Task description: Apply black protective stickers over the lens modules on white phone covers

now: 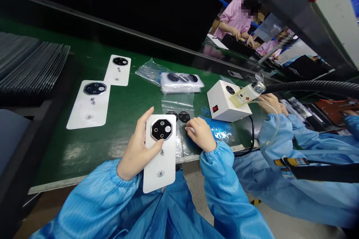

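Observation:
My left hand (137, 145) is shut on a white phone back cover (159, 153), its thumb on the face beside a black octagonal camera module (161, 129). My right hand (200, 132) rests curled on a clear plastic bag (177, 101), next to a crumpled blue film (220, 129). Two round black lens parts (177, 116) lie in that bag, just beyond the cover. Two more white covers (89, 104) lie on the green mat (131, 97) to the left. A plastic-wrapped stack of covers (181, 83) sits farther back.
A white box unit (227, 102) with a red switch stands to the right, beside a dispenser bottle (248, 93) and a black hose (308, 86). A co-worker's blue-sleeved arm (276, 134) reaches in at right. Dark stacked sheets (25, 56) lie at far left. Pink-clad workers sit beyond.

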